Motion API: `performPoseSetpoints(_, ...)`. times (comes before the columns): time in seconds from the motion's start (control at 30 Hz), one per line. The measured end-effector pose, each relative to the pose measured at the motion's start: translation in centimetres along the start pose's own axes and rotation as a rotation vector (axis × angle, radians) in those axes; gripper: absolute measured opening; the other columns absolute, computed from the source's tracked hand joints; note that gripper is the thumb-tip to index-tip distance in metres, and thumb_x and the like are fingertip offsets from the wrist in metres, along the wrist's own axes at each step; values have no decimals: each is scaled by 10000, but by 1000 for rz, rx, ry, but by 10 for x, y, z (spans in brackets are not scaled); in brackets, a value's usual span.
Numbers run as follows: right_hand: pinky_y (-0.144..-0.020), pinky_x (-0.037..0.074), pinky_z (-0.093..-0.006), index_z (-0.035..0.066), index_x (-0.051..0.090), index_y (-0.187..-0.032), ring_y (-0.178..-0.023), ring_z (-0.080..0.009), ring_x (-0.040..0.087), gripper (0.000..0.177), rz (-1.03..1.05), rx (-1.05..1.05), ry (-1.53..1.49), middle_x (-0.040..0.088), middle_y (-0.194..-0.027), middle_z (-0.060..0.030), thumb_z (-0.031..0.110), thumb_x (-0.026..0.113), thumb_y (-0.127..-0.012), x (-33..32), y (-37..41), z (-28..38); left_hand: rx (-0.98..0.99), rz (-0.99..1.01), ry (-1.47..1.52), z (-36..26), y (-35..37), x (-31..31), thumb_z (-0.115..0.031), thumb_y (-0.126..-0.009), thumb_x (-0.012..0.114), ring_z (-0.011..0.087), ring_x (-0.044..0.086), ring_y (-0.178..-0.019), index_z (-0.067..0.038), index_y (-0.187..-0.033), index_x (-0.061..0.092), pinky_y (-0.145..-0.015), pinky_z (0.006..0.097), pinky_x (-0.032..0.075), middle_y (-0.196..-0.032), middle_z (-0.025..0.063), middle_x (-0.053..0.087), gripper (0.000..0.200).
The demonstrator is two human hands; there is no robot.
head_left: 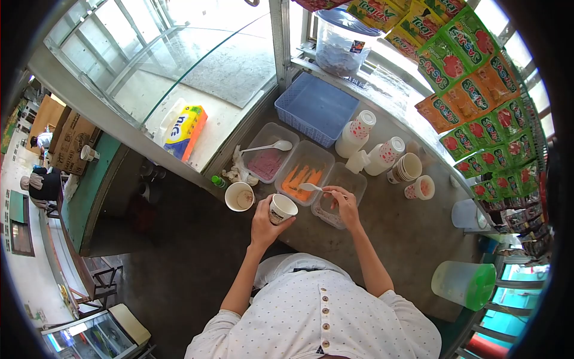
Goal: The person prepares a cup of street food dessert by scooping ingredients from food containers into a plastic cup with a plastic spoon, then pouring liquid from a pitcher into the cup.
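Observation:
My left hand [264, 225] is wrapped round a paper cup [283, 209], tilted with its mouth toward me. In my right hand [345, 204] is a white plastic spoon [311, 187], its bowl over a clear tub of orange powder [299, 179]. To the left sits a tub of purple powder [267, 163] with another white spoon [275, 146] resting across it. Under my right hand stands a third clear tub [350, 179]; its contents are partly hidden. Beside my left hand, another paper cup [240, 197] shows brownish residue inside.
Behind the tubs is a blue basket [317, 109]. Stacked cups [384, 155] stand to the right, near a green-lidded container [463, 284]. Drink sachets [466, 90] hang at upper right. A crumpled plastic bag [238, 167] and a tissue pack [184, 133] lie left.

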State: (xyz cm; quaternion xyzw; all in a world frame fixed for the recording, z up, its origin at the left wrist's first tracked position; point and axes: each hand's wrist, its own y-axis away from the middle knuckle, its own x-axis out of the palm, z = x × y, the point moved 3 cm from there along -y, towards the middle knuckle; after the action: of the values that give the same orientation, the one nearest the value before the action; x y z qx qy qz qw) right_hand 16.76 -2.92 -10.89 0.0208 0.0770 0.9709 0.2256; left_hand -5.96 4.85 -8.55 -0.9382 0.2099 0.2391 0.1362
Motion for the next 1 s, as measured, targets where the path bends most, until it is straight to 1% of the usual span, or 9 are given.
performPoseSetpoints(0.17,-552,423,-205,23,678,-1025,-594,-58,489,286,24,26,-19,652,-847,-39,145,454,-895,2,0,2,1,6,6,1,0,0,-248,-622,826,305,565,-1002,9,-1188,503,-859,381,455,-1085,154,554,701)
performPoseSetpoints(0.23,-550,419,-208,23,678,-1026,-588,-60,486,290,-8,22,-52,647,-840,-35,148,451,-897,2,-1,1,-2,4,10,1,1,0,-245,-624,824,305,565,-1001,10,-1189,502,-859,379,455,-1084,154,554,699)
performPoseSetpoints(0.33,-552,416,-209,21,677,-1028,-586,-61,482,296,24,42,-14,643,-833,-32,156,446,-901,4,-1,4,3,4,-5,1,1,0,-251,-631,821,302,565,-998,12,-1192,498,-858,378,455,-1082,153,553,698)
performPoseSetpoints(0.47,-554,415,-211,18,676,-1031,-585,-62,481,303,3,32,-9,644,-830,-39,161,442,-903,3,-4,-3,-6,26,-24,3,1,1,-267,-638,818,302,566,-1007,15,-1204,492,-864,378,455,-1097,155,553,712)
performPoseSetpoints(0.67,-557,419,-216,18,677,-1036,-592,-63,481,310,26,46,-38,648,-825,-54,157,433,-902,2,-5,-4,57,109,-36,4,2,10,-292,-639,819,313,577,-1053,16,-1237,480,-906,381,451,-1146,190,574,753)
performPoseSetpoints(0.73,-557,420,-216,16,677,-1031,-592,-66,482,310,14,30,-19,650,-826,-55,156,433,-901,0,-5,-5,38,143,-26,0,3,12,-356,-643,813,354,568,-1066,32,-1235,481,-916,415,450,-1164,229,567,781)
performPoseSetpoints(0.87,-558,423,-216,8,676,-1024,-585,-69,483,311,40,70,-42,653,-830,-55,157,435,-899,-1,-4,-6,41,136,-27,6,4,15,-354,-641,815,354,571,-1057,48,-1238,477,-912,414,452,-1147,234,574,795)
performPoseSetpoints(0.97,-561,426,-213,11,678,-1017,-580,-71,484,311,2,47,-20,652,-817,-49,166,437,-897,-2,-6,-3,48,131,-24,4,3,14,-353,-641,815,356,573,-1054,54,-1239,477,-912,415,452,-1139,240,576,799)
performPoseSetpoints(1.0,-561,426,-212,13,679,-1013,-581,-71,486,311,34,71,-26,651,-808,-47,168,437,-896,-2,-5,-2,55,125,-29,4,3,13,-353,-640,816,357,573,-1053,56,-1237,478,-913,416,451,-1138,240,577,799)
